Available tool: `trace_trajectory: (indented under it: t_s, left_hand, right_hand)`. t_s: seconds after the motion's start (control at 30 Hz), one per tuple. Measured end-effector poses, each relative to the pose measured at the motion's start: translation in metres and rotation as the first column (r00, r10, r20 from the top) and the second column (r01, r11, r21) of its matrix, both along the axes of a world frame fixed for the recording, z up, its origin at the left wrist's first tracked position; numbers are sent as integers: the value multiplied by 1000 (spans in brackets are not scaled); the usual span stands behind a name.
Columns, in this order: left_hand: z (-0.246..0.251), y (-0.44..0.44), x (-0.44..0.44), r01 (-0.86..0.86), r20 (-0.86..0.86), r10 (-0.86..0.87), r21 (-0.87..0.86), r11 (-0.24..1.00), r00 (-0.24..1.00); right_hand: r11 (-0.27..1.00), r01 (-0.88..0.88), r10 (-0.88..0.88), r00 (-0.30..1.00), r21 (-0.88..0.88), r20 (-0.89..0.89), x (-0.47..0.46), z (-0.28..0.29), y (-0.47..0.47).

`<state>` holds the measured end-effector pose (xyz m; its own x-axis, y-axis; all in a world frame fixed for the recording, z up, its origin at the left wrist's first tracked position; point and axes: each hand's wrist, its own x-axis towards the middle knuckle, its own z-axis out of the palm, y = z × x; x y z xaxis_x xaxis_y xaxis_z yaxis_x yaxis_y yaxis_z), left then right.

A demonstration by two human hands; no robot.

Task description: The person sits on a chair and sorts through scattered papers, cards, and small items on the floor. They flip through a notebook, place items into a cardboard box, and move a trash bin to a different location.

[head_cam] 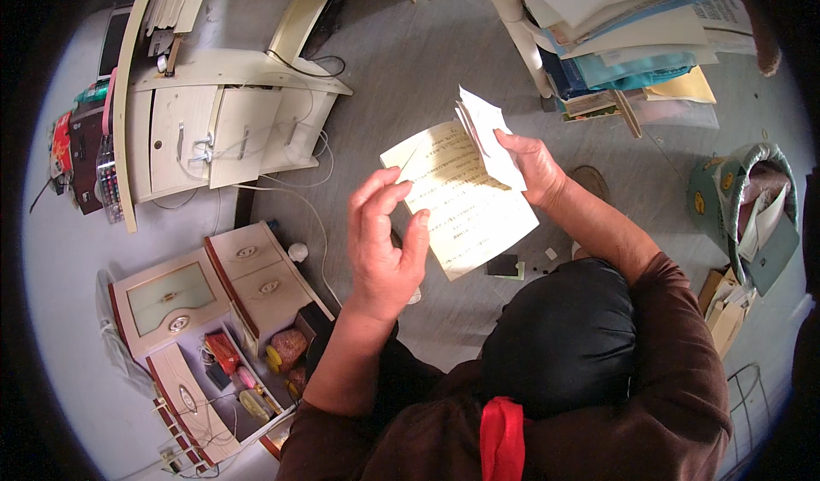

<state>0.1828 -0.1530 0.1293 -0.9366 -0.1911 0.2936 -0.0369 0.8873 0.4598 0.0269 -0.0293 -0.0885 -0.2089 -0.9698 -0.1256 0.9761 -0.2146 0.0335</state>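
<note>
A cream sheet of paper with lines of writing is spread between my two hands, above the floor. Several smaller folded white papers stand up from its upper right part. My right hand pinches these papers at their right side, thumb on top. My left hand is at the sheet's left edge, with fingers curved and apart; whether the fingertips touch the paper cannot be told.
At lower left, a drawer stands open with small items inside. White cabinets with cables are at upper left. Stacked papers and folders lie at upper right, above a green waste bin. A dark card lies on the floor.
</note>
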Motion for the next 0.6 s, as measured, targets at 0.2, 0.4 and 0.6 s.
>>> trace_trajectory:
  t_s: [0.2, 0.4, 0.6]
  left_hand:
    - [-8, -5, 2, -86, 14, 86, 23, 996, 996]
    - [-25, 8, 5, -283, 291, 100, 703, 652, 952]
    - [-30, 27, 2, -271, 294, -20, 904, 330, 956]
  right_hand:
    - [1000, -17, 17, 991, 1, 133, 4, -6, -1]
    - [1000, -26, 28, 990, -18, 140, 5, -4, 3]
    - [996, -83, 79, 987, 17, 143, 15, -1, -2]
